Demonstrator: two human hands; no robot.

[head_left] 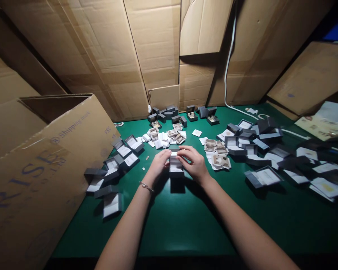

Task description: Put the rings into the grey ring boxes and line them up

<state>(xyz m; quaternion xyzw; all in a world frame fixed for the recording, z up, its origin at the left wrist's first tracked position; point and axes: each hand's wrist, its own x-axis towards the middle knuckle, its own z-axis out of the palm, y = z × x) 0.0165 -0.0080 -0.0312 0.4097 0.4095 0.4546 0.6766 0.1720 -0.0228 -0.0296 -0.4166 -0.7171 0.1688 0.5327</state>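
Note:
A small dark jewelry box with a white lining is held open over the green table, just in front of me. My left hand grips its left side, fingers closed near the upper edge. From the right, my right hand has its bent fingers on the box's upper right edge and the white lining. What lies under the fingertips is hidden. Beyond the hands lies a heap of white pads and beige inserts. More beige inserts are piled right of my right hand.
Open dark boxes with white linings stand at left, beside a large carton. Many more boxes crowd the right side. Several small boxes with gold-coloured contents stand at the back. A white cable hangs down the cardboard wall.

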